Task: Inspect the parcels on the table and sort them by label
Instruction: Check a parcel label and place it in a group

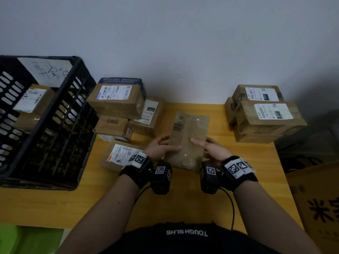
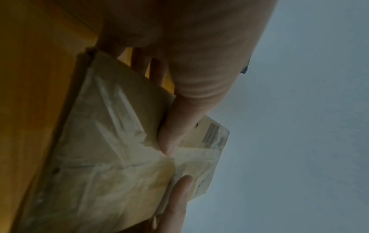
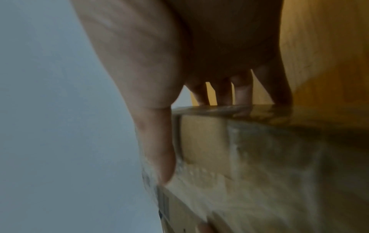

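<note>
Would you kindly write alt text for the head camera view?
Both hands, left hand and right hand, hold a flat brown parcel above a yellow table. Labelled boxes are stacked at left and right, beside a black crate.

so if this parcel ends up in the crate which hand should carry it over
Left. The crate sits on the left hand's side; both hands grip the parcel, and the right hand would have to cross over.

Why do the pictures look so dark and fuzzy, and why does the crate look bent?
Head view: dim light, and the wide lens curves the black crate. Left wrist view: the parcel is smeared by blur. Right wrist view: the right hand is shadowy and blurred.
</note>
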